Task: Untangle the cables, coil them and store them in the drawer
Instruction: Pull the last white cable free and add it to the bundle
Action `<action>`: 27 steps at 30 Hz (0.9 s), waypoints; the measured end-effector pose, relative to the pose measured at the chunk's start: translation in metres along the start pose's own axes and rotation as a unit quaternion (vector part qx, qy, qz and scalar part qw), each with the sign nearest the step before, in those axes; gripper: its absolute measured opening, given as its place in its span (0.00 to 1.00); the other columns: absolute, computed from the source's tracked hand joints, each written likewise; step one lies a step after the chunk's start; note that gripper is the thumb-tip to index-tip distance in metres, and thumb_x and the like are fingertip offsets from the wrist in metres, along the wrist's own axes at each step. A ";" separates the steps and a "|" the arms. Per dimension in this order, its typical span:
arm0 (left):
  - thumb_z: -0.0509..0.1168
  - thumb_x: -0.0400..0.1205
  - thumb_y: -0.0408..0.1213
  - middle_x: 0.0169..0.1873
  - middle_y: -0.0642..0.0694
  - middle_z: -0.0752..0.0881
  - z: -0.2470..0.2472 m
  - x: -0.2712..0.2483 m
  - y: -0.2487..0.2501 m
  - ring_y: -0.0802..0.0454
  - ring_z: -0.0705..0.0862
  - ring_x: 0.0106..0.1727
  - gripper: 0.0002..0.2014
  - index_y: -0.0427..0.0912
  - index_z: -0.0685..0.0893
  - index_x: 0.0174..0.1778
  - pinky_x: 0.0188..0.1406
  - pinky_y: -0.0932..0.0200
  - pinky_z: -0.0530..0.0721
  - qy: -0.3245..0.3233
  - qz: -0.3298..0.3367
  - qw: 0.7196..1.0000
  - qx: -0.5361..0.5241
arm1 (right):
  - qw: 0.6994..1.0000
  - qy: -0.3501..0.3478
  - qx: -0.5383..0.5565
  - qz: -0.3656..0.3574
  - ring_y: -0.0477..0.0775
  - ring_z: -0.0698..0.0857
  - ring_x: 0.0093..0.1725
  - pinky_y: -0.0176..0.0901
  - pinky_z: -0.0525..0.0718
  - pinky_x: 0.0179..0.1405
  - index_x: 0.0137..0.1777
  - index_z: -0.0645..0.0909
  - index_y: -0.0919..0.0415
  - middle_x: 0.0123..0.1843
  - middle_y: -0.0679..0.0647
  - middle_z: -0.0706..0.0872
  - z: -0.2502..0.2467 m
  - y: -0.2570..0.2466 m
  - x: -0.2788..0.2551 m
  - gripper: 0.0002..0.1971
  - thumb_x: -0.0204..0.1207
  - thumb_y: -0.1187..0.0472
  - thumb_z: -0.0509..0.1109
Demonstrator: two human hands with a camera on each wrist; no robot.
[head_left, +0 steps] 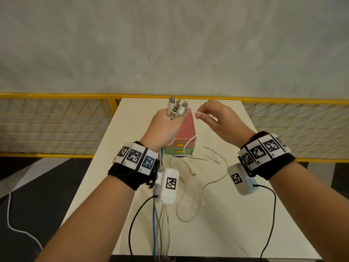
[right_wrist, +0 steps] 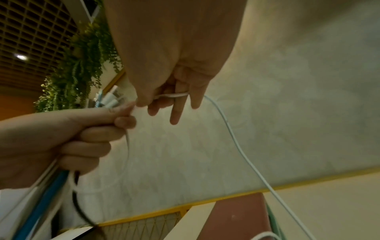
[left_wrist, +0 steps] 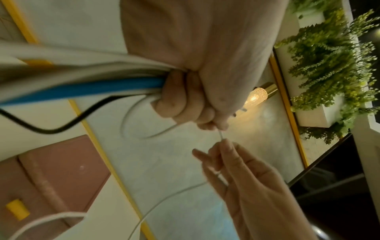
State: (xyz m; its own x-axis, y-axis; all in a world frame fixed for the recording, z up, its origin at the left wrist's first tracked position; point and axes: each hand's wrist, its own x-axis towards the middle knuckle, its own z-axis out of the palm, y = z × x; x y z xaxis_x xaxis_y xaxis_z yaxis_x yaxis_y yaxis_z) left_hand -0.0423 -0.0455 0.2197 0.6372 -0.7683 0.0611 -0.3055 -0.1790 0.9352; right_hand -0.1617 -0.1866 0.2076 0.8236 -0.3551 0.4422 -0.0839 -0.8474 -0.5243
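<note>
The left hand [head_left: 166, 123] clenches a bundle of cables [head_left: 175, 108] above the table [head_left: 217, 224] — plugs pointing up. The right hand [head_left: 221, 121] pinches one white cable [right_wrist: 236, 139] beside it — the drawer unit [head_left: 184, 137] stands just beyond.

No readable words, brands or numbers anywhere, only black-and-white square code markers on both wristbands [head_left: 136, 156] and on the two white wrist camera housings [head_left: 169, 185], tiny marks beside them illegible
</note>
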 end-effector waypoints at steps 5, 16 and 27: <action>0.68 0.82 0.50 0.18 0.53 0.71 -0.028 0.011 0.013 0.57 0.68 0.17 0.18 0.47 0.77 0.29 0.19 0.64 0.66 0.198 -0.006 0.964 -0.175 | 0.983 -0.105 0.037 0.144 0.51 0.76 0.38 0.51 0.78 0.47 0.45 0.77 0.62 0.42 0.62 0.83 0.016 0.035 -0.033 0.16 0.86 0.54 0.53; 0.64 0.85 0.48 0.28 0.54 0.81 0.003 -0.006 0.010 0.62 0.74 0.27 0.07 0.56 0.87 0.44 0.29 0.60 0.70 -0.019 0.108 0.991 0.081 | 0.997 -0.037 -0.068 -0.023 0.38 0.72 0.33 0.27 0.69 0.37 0.41 0.82 0.59 0.33 0.43 0.70 0.004 -0.002 -0.010 0.10 0.82 0.59 0.64; 0.67 0.83 0.50 0.13 0.58 0.72 -0.034 -0.004 0.013 0.63 0.68 0.16 0.14 0.52 0.82 0.32 0.24 0.61 0.67 0.153 0.061 0.985 -0.047 | 0.995 -0.062 -0.043 0.071 0.40 0.74 0.41 0.39 0.68 0.46 0.43 0.76 0.54 0.37 0.43 0.74 -0.013 0.034 -0.025 0.12 0.86 0.59 0.54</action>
State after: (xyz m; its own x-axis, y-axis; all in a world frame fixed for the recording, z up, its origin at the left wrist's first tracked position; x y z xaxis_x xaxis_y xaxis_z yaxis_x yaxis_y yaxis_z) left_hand -0.0249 -0.0237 0.2432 0.7880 -0.5563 0.2640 -0.3350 -0.0275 0.9418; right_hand -0.1919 -0.2113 0.1883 0.8625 -0.4269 0.2717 -0.2475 -0.8242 -0.5093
